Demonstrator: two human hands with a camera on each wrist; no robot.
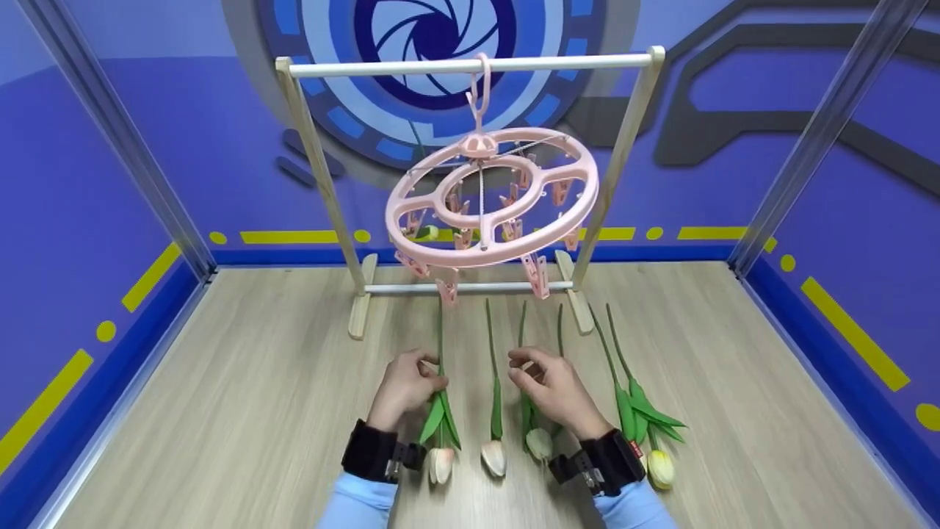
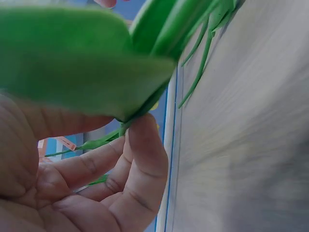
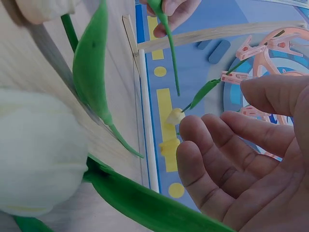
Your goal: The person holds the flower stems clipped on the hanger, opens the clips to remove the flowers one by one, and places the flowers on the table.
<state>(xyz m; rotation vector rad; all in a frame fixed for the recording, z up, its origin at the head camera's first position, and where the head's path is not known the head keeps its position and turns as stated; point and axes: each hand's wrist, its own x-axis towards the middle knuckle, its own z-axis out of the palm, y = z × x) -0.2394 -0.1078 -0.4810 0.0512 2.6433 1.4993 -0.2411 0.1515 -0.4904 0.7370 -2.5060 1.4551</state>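
Note:
My left hand (image 1: pixel 406 382) pinches the stem of an artificial tulip with a pale pink-white bloom (image 1: pixel 440 466) between thumb and fingers, just above its green leaves (image 2: pixel 87 63). The bloom points toward me. Over the middle of the row hovers my right hand (image 1: pixel 559 393), fingers loosely bent and nothing between them. Beneath it lies a whitish tulip (image 1: pixel 540 444), partly covered by the hand and wrist. Between the two hands rests another white-pink tulip (image 1: pixel 494 458). A yellow tulip (image 1: pixel 661 470) lies right of my right wrist, beside more green leaves (image 1: pixel 646 413).
A wooden stand (image 1: pixel 470 67) carries a round pink clip hanger (image 1: pixel 492 253) with several small clips (image 1: pixel 538 275) dangling above the table. From one of its clips hangs a tulip (image 3: pixel 205 93), bloom down. Blue printed walls (image 1: pixel 132 184) enclose the wooden tabletop (image 1: pixel 242 411).

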